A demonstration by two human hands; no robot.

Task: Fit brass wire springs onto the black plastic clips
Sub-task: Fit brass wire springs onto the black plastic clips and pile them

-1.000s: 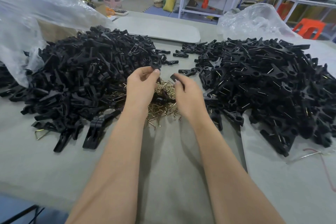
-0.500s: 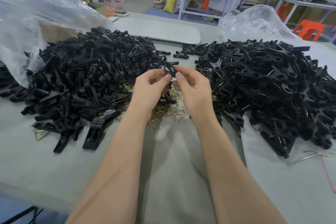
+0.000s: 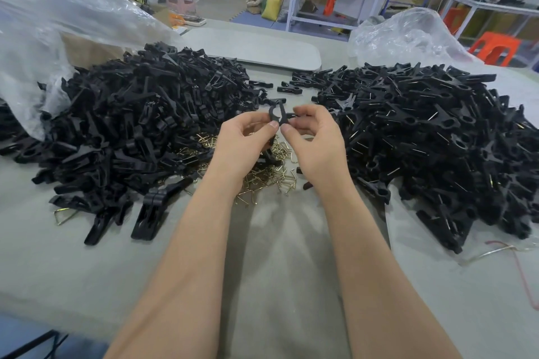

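Between both hands, raised above the table, is one black plastic clip [image 3: 276, 113], its jaw end pointing up. My left hand [image 3: 243, 141] pinches its left side with thumb and fingers. My right hand [image 3: 313, 140] pinches its right side. Whether a spring is in my fingers is hidden. Under the hands lies a heap of brass wire springs [image 3: 271, 175]. A big pile of black clips [image 3: 140, 125] lies to the left, and another pile of black clips [image 3: 437, 140], with wire showing in many, lies to the right.
Clear plastic bags stand at the far left [image 3: 43, 32] and far right [image 3: 408, 35]. A grey board [image 3: 253, 46] lies beyond the piles. One loose spring [image 3: 62, 216] sits at the left pile's near edge. Grey table cloth [image 3: 277, 256] stretches toward me.
Both hands rose from the spring heap and came together, lifting a black clip. They now hold it a little higher and steadier than half a second ago.
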